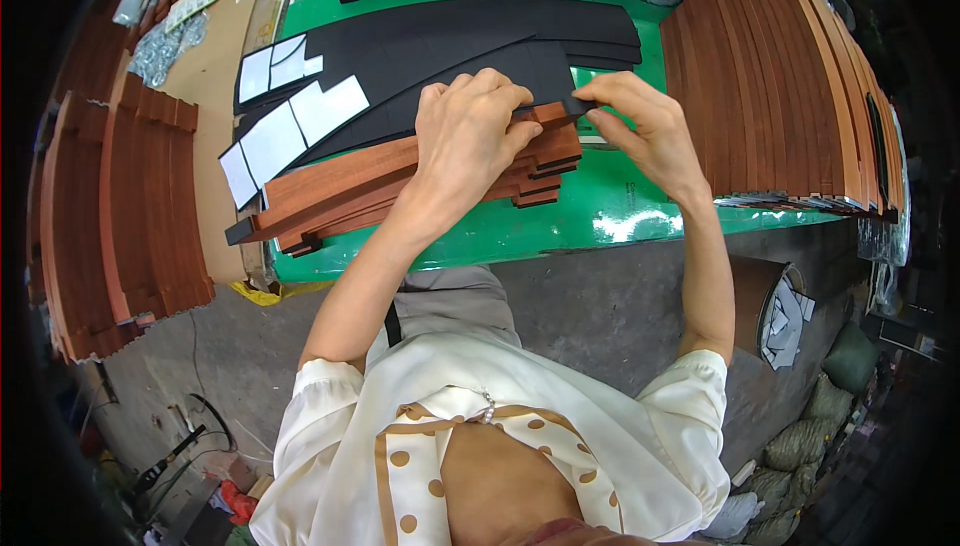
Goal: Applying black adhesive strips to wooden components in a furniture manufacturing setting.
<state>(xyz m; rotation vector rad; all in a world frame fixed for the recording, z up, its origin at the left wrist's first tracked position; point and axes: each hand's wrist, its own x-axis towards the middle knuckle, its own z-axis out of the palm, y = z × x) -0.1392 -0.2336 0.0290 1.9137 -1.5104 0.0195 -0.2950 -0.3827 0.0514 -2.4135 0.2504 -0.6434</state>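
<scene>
A reddish-brown wooden slat (340, 182) lies across the front of a green table, on top of several similar pieces. One black pad (241, 232) covers its left end. My left hand (465, 131) is closed over the slat near its right end, thumb and fingertips curled in. Beyond that end, my right hand (645, 126) pinches a small black strip (580, 106) between thumb and forefinger, touching or very close to the wood. Dark flat sheets (430, 46) lie behind both hands, and white rectangular backing pieces (272, 146) rest on their left part.
Tall stacks of brown slats (770, 86) stand on the right of the green table (640, 211). More wooden stacks (155, 186) are at the left, beside cardboard (215, 96). Below right, a bin (755, 301) holds white scraps. Filled sacks (800, 436) lie on the floor.
</scene>
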